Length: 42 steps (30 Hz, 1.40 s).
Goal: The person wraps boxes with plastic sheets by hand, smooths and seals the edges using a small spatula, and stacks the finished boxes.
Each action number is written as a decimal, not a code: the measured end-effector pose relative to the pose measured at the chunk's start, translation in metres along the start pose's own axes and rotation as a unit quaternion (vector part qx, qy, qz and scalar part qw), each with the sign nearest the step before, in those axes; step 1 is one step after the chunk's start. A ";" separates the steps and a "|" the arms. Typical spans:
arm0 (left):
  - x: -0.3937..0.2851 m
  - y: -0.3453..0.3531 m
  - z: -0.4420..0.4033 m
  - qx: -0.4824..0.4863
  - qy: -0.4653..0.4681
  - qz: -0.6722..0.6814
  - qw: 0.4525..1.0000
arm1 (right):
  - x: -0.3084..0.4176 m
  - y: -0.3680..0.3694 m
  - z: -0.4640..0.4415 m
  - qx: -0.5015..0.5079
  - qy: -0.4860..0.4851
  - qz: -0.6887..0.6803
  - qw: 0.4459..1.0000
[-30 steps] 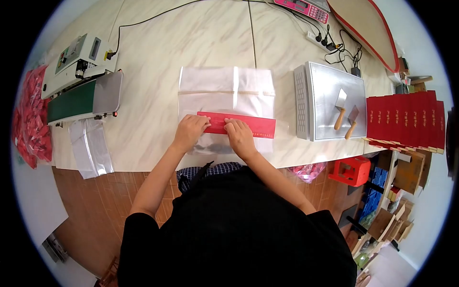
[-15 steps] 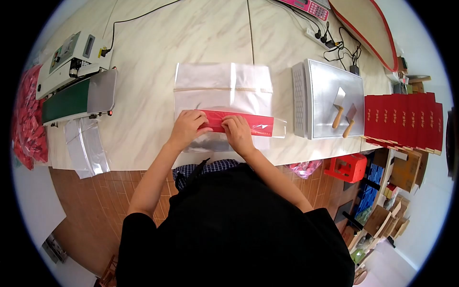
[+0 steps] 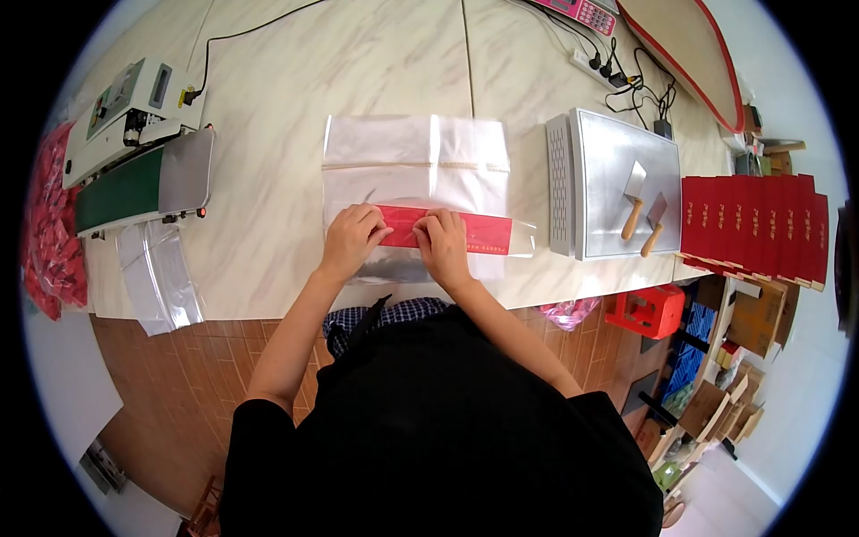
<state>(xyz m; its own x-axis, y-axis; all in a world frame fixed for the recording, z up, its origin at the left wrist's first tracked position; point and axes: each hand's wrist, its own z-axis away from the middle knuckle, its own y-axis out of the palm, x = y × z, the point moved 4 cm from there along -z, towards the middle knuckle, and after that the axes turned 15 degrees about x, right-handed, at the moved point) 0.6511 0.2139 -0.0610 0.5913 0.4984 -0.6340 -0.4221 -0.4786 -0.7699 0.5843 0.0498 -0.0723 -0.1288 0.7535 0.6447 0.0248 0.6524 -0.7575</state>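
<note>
A flat red strip with small pale lettering (image 3: pixel 488 234) lies sideways before me, with a clear plastic sleeve sticking out past its right end. My left hand (image 3: pixel 355 237) is closed at the strip's left part, thumb and fingers pinched together. My right hand (image 3: pixel 442 243) pinches the strip near its middle. Fine details at both fingertips are too small to make out. Beneath the strip and both hands, clear plastic bags (image 3: pixel 385 143) lie flat in a stack on the marbled table (image 3: pixel 268 134).
A belt sealing machine (image 3: pixel 121 183) stands left, with more clear bags (image 3: pixel 161 273) at the table edge. To the right, two wooden-handled scrapers (image 3: pixel 633 219) rest on a metal-topped box (image 3: pixel 617 152), beside fanned red cards (image 3: pixel 752 224). A red stool (image 3: pixel 646 311) stands below.
My left hand has shifted slightly, its fingers drawn closer together at the strip. My right hand stays almost in place, its fingertips still pinched. The view has shifted slightly.
</note>
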 end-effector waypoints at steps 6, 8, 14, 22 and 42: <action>0.003 0.001 0.001 -0.008 -0.005 0.017 1.000 | 0.001 -0.001 0.000 -0.008 0.017 0.005 1.000; 0.003 0.002 0.001 -0.007 -0.001 0.012 1.000 | 0.000 -0.006 0.001 0.014 0.015 0.019 1.000; 0.004 0.007 0.008 -0.032 0.021 -0.021 0.999 | -0.034 -0.052 0.037 0.059 -0.057 0.063 0.995; 0.004 0.006 0.012 -0.041 0.036 -0.061 0.997 | -0.070 -0.089 0.070 0.058 -0.033 0.079 0.995; 0.007 -0.001 0.008 -0.055 -0.027 0.020 0.998 | -0.072 -0.084 0.061 0.032 0.030 -0.036 0.998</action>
<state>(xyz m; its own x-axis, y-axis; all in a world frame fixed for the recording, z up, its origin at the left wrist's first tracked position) 0.6505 0.2233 -0.0654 0.5356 0.5145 -0.6696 -0.3651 -0.5739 -0.7330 0.5311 -0.0641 -0.0613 -0.0687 0.7101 0.7008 -0.0466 0.6994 -0.7132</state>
